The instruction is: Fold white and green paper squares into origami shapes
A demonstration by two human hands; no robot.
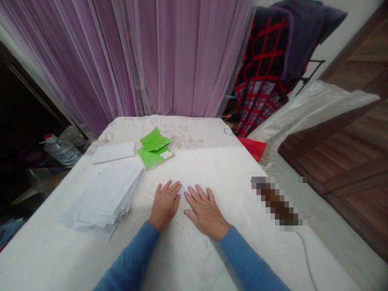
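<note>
Both hands rest on a table with a white cover [212, 165]. A small piece of white paper [188, 188] lies between them, partly hidden under the fingers. My left hand [166, 202] is flat, its fingers stretched forward and the fingertips at the paper's left side. My right hand [205, 210] also lies flat with fingers spread, the fingertips over the paper's right side. To the left of my left hand is a loose stack of white paper sheets [106, 194]. Beyond the hands, a green folded paper [155, 140] sits on a green packet [153, 158] with a white label.
A white flat pad [113, 152] lies behind the stack. On the right, a blurred-out dark object [277, 204] has a cable [306, 254] running to the front edge. Something red [254, 148] shows beside the table's right edge. A water bottle [62, 149] stands left of the table.
</note>
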